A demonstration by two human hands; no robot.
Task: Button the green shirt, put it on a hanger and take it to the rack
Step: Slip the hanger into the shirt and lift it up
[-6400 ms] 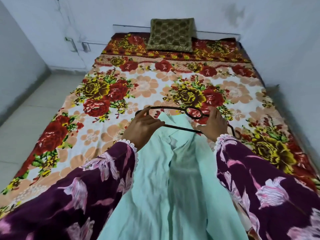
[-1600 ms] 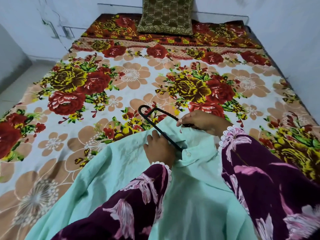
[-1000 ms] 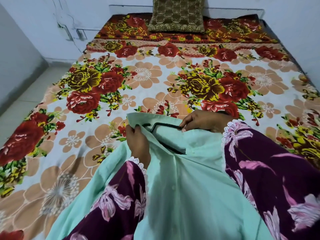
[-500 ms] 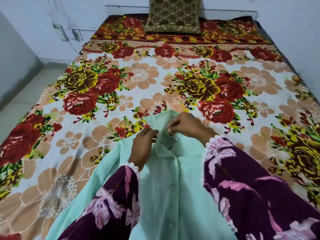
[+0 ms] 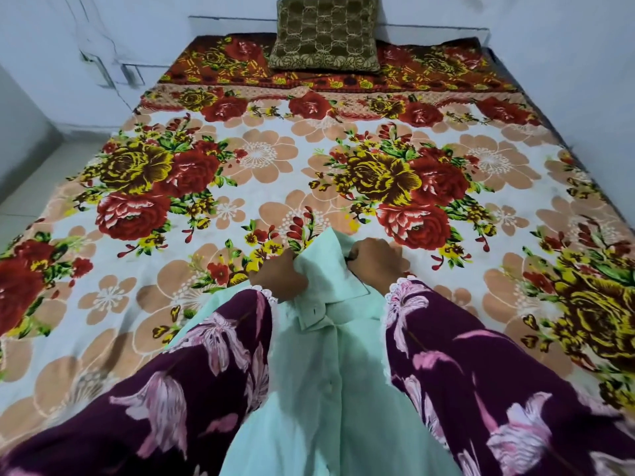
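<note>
Two hands pinch the collar of our pale green cotton shirt [image 5: 330, 372]: left hand [image 5: 280, 276] closed on the left collar edge, right hand [image 5: 376, 264] closed on the right, where a dark sliver, probably the hanger, peeks out. We judge this steadies the neck. It lies on the floral bedspread [image 5: 261, 156]; a brown patterned cushion [image 5: 324, 32] sits well apart; nothing obstructs.

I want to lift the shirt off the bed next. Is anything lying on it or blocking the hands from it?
Nothing visible does. Both the left hand and right hand already grip the green shirt at its collar, and only the sleeves overlap its sides. The rack is out of view.
</note>
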